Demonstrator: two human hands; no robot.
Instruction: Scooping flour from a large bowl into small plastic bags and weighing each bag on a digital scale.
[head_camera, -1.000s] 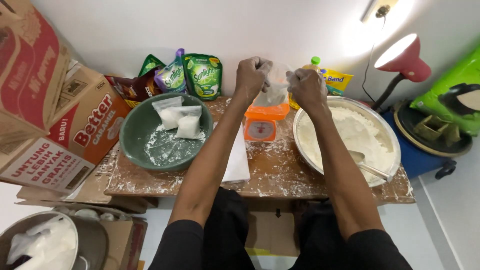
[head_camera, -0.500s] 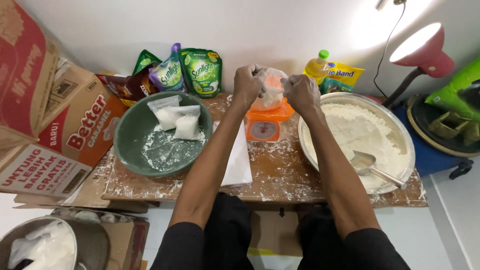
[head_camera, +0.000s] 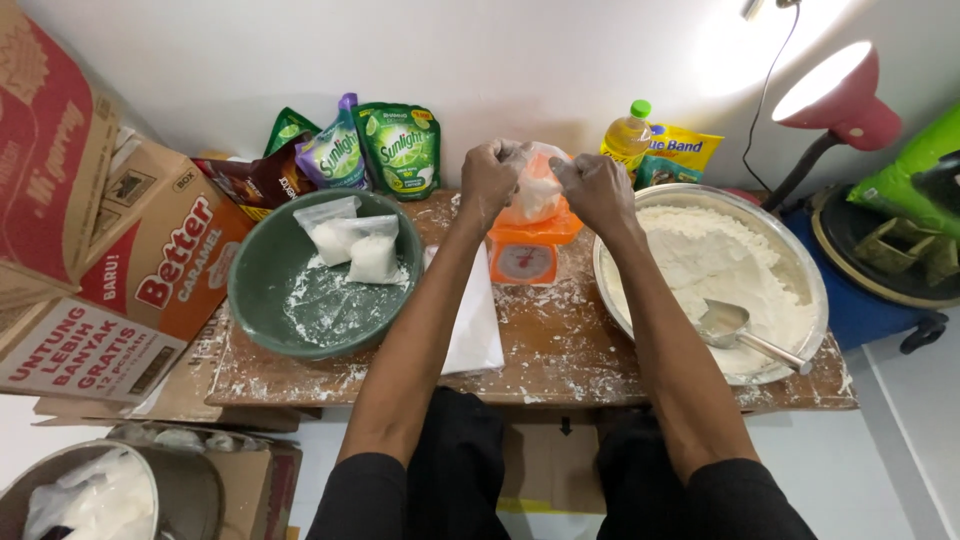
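Clearly the risk sits at the bag mouth. My left hand (head_camera: 490, 172) and right hand (head_camera: 597, 185) are both fisted tight on the top of a small clear plastic bag (head_camera: 533, 195), pinching it from either side. The bag hangs between the two fists, directly over the orange kitchen scale (head_camera: 527, 252), and I cannot tell whether its bottom rests on the scale's top or hangs just clear of it.

What could go wrong, as I judge it:
- Thin film, pulled from both sides; a hard tug could split it and drop powder on the scale dial.
- Fingers look dusted white; a slick grip could let one side slip and tip the bag toward the wall.
- If the bag leans on my fists, any weight reading would be off.

How the bag looks: small, transparent, soft, partly filled with white powder settled in its lower half, upper part crumpled inside my grip. Mouth hidden by fingers; sealed or not, cannot tell.

Around the hands: wide metal basin (head_camera: 808, 262) of flour with a metal scoop (head_camera: 728, 322) to the right of my right hand; green bowl (head_camera: 262, 274) holding two filled bags (head_camera: 352, 240) to the left of my left hand; a white sheet (head_camera: 478, 325) below the left wrist, on the powder-strewn wooden table (head_camera: 560, 355).
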